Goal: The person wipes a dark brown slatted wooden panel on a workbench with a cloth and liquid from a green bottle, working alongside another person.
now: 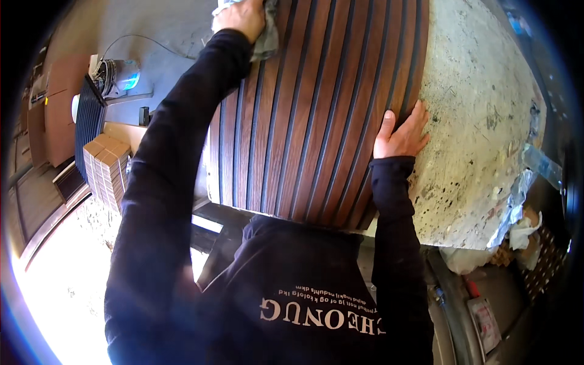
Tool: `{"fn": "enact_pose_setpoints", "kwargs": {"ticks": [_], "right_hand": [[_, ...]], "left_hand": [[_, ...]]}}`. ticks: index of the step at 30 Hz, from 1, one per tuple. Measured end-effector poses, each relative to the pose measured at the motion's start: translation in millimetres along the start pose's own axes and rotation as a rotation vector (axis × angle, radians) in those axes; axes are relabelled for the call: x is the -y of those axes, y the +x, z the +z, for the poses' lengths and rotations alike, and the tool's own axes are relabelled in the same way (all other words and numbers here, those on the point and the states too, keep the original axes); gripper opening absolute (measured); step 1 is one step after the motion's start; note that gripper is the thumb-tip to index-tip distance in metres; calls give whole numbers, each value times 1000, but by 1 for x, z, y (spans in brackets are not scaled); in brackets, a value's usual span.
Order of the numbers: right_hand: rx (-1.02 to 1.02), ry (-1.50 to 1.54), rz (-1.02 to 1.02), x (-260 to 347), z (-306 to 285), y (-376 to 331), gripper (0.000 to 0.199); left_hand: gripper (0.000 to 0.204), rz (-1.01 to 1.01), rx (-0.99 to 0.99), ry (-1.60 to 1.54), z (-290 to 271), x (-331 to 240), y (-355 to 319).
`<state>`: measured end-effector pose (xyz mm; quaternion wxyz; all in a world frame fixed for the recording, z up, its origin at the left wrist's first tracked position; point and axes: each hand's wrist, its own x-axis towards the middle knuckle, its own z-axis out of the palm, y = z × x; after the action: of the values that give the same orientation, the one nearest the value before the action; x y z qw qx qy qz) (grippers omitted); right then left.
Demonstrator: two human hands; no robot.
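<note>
The slatted wood panel (304,115) lies on the stone-topped table (480,134). My left hand (240,17) clutches a grey cloth (266,36) at its far end; my right hand (400,132) presses flat, fingers spread. Risk: uneven pressure may slide the panel off the near edge.

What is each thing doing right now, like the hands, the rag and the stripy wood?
Left hand: closed on the grey rag, pressing it to the panel.
Grey rag: crumpled, held against the panel.
Right hand: open, flat on the panel's edge.
Slatted wood panel: lying flat on the worktable.
Worktable: stained, partly covered by the panel.
</note>
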<state>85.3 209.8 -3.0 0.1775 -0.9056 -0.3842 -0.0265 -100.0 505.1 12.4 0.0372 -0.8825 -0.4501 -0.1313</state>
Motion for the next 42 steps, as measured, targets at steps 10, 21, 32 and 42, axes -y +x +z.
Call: {"fn": "enact_pose_setpoints", "kwargs": {"ticks": [10,21,32,42], "right_hand": [[-23,-15,22,-14,-4,-1,69],[-23,49,18,-10,-9,10,68],[-3,34,54,-15,-9,-1,68],[74,59,85,-14,-1,6,69]], "left_hand": [[16,118,113,-293,-88,-50,-248],[37,102,-83,107,-1,-30,-107],[27,88,66,-8,2,-29,-59],[37,49,87,11,-9,-64,-101]]}}
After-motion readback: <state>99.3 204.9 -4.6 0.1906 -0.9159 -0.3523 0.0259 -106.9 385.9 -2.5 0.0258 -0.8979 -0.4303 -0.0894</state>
